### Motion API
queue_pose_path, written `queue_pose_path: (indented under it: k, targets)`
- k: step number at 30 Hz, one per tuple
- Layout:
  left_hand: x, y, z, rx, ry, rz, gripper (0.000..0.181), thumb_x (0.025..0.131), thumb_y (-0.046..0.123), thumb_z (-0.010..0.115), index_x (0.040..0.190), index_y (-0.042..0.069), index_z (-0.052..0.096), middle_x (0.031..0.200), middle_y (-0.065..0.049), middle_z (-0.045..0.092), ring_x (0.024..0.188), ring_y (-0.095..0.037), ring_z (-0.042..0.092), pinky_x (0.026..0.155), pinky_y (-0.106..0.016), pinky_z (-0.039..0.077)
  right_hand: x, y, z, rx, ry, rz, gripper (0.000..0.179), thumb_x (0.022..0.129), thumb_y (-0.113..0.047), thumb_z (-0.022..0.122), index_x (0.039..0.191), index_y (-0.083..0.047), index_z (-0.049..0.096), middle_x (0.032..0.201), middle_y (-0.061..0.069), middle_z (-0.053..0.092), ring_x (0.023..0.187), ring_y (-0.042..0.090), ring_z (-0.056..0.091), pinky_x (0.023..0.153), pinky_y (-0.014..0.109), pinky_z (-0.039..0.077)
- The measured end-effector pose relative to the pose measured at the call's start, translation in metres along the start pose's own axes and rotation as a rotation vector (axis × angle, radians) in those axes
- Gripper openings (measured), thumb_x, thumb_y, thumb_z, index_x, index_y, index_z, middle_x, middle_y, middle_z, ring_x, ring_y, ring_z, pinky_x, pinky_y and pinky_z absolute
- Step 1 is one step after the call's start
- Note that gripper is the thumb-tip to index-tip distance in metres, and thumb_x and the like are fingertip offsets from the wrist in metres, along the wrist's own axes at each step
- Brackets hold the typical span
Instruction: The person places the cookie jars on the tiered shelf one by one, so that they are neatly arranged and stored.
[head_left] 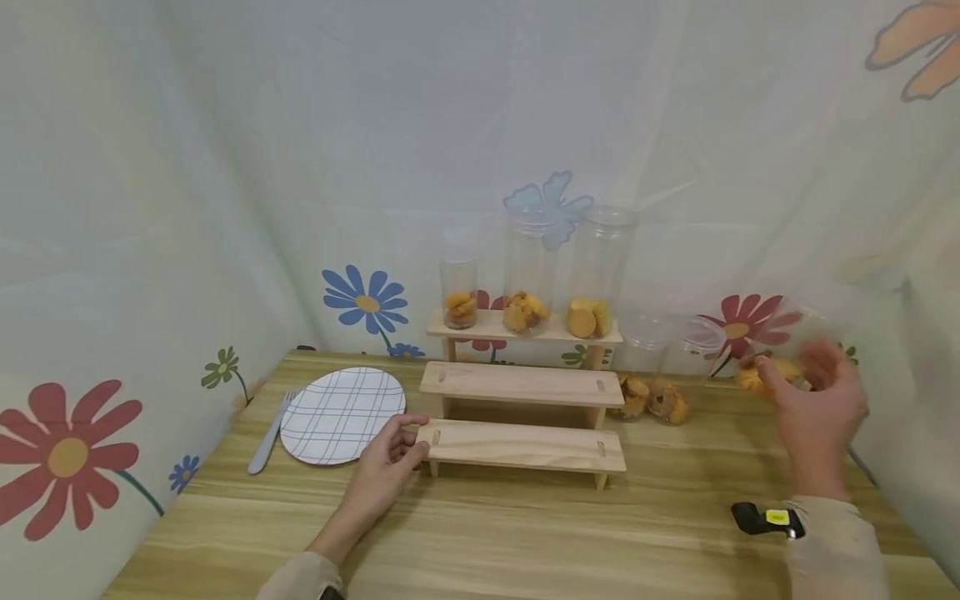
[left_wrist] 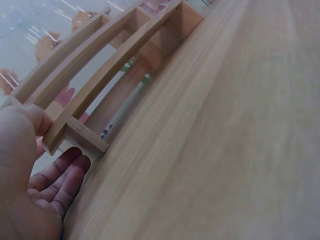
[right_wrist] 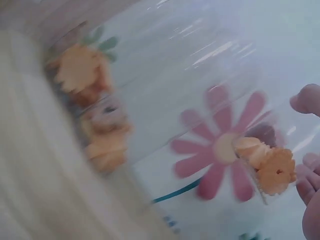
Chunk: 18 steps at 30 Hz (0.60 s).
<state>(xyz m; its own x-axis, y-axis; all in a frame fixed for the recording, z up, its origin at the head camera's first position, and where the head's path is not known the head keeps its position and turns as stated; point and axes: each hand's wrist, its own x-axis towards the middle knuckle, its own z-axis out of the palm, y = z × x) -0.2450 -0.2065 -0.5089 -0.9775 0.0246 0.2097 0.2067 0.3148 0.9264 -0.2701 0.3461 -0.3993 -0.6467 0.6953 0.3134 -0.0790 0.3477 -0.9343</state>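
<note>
My left hand (head_left: pixel 390 458) pinches the left end of the lowest step of a three-tier wooden rack (head_left: pixel 517 446); in the left wrist view the thumb lies over the board (left_wrist: pixel 92 95) with fingers below it. At the right, my right hand (head_left: pixel 821 404) holds a clear jar with yellowish cookies (head_left: pixel 768 373) at its bottom, raised off the table. The right wrist view shows those cookies (right_wrist: pixel 275 170) close to the fingertips; the jar's clear wall is faint there. Two more clear jars with cookies (head_left: pixel 633 398) stand on the table beside the rack's right end.
Three clear cookie jars (head_left: pixel 528 283) stand on the rack's top tier. To the left on the wooden table (head_left: pixel 510 542) lie a round checked plate (head_left: pixel 345 417) and a grey fork (head_left: pixel 270 437). A flower-printed curtain (head_left: pixel 420 125) hangs close behind and at the sides.
</note>
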Motion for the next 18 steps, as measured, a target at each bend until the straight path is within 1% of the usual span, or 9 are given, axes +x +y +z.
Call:
queue_pose_path:
  k: [3, 5, 8, 11, 12, 14, 18]
  targets:
    - [0.0, 0.0, -0.001, -0.001, 0.004, 0.002, 0.035, 0.107, 0.012, 0.075, 0.14, 0.019, 0.068, 0.1, -0.009, 0.073, 0.094, -0.018, 0.07, 0.086, -0.025, 0.058, -0.006, -0.02, -0.007, -0.013, 0.025, -0.039, 0.066, 0.095, -0.031, 0.09, 0.155, -0.027, 0.062, 0.142, -0.012, 0.067, 0.132, 0.006, 0.059, 0.114, 0.018, 0.044]
    - [-0.001, 0.0, -0.001, -0.005, 0.003, 0.008, 0.035, 0.107, 0.012, 0.075, 0.14, 0.018, 0.068, 0.1, -0.009, 0.073, 0.094, -0.018, 0.07, 0.085, -0.025, 0.058, -0.009, -0.031, -0.01, -0.008, 0.034, -0.065, 0.066, 0.095, -0.029, 0.09, 0.155, -0.028, 0.063, 0.141, -0.013, 0.068, 0.128, 0.003, 0.059, 0.11, 0.016, 0.044]
    - [-0.001, 0.0, -0.001, -0.008, 0.004, 0.015, 0.035, 0.106, 0.012, 0.076, 0.141, 0.016, 0.068, 0.099, -0.009, 0.073, 0.093, -0.017, 0.07, 0.085, -0.025, 0.058, -0.012, -0.042, -0.014, -0.022, 0.036, -0.119, 0.069, 0.096, -0.03, 0.09, 0.158, -0.027, 0.061, 0.15, -0.008, 0.068, 0.13, 0.002, 0.061, 0.111, 0.015, 0.044]
    - [-0.001, 0.0, -0.001, -0.01, 0.001, 0.008, 0.035, 0.107, 0.012, 0.075, 0.141, 0.017, 0.068, 0.1, -0.009, 0.073, 0.093, -0.017, 0.07, 0.085, -0.025, 0.058, -0.017, -0.052, -0.016, -0.018, 0.033, -0.173, 0.07, 0.095, -0.028, 0.091, 0.158, -0.026, 0.061, 0.151, -0.006, 0.069, 0.13, 0.001, 0.063, 0.113, 0.016, 0.044]
    - [-0.001, 0.0, -0.001, -0.011, 0.001, 0.005, 0.035, 0.107, 0.012, 0.075, 0.141, 0.018, 0.068, 0.1, -0.009, 0.073, 0.093, -0.017, 0.07, 0.085, -0.025, 0.058, -0.019, -0.055, -0.016, -0.01, 0.026, -0.189, 0.07, 0.095, -0.027, 0.091, 0.158, -0.025, 0.061, 0.15, -0.007, 0.069, 0.129, 0.0, 0.064, 0.113, 0.017, 0.045]
    - [-0.001, 0.0, -0.001, -0.013, 0.001, 0.002, 0.035, 0.107, 0.012, 0.075, 0.14, 0.018, 0.068, 0.1, -0.009, 0.073, 0.094, -0.017, 0.07, 0.085, -0.025, 0.058, -0.021, -0.062, -0.017, 0.03, 0.008, -0.213, 0.069, 0.093, -0.022, 0.093, 0.156, -0.023, 0.064, 0.145, -0.008, 0.071, 0.123, -0.001, 0.065, 0.111, 0.016, 0.046]
    - [0.0, 0.001, 0.001, -0.016, 0.001, 0.014, 0.036, 0.107, 0.012, 0.075, 0.141, 0.016, 0.068, 0.101, -0.009, 0.074, 0.094, -0.017, 0.07, 0.085, -0.025, 0.059, -0.027, -0.076, -0.017, 0.098, -0.053, -0.228, 0.069, 0.09, -0.013, 0.095, 0.153, -0.02, 0.067, 0.135, -0.011, 0.073, 0.116, 0.001, 0.066, 0.103, 0.013, 0.048]
